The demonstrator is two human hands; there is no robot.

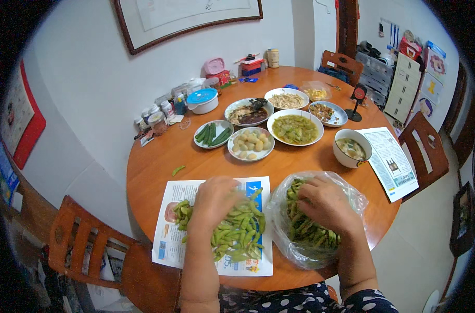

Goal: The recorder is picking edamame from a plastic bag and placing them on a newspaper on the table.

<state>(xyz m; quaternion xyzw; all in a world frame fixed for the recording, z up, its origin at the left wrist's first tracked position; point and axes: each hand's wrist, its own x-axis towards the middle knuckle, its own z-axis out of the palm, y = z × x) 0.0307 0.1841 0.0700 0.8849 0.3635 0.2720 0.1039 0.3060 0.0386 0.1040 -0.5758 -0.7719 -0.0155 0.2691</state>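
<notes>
Left hand [217,198] sat over green pods [241,232] on newspaper [166,237], near left, grip couldn't be told, right hand [327,202] curled over bagged pods [309,229], near right, hold was hidden.

From my remote station I count one left hand [216,201], one right hand [323,201] — then two heaps of pods [237,232], one stray pod [178,170], two printed sheets [169,229], one plastic bag [277,232], six plates of food [295,143], one bowl [347,158], one blue-lidded tub [203,108] — and three wooden chair backs [341,61].
</notes>
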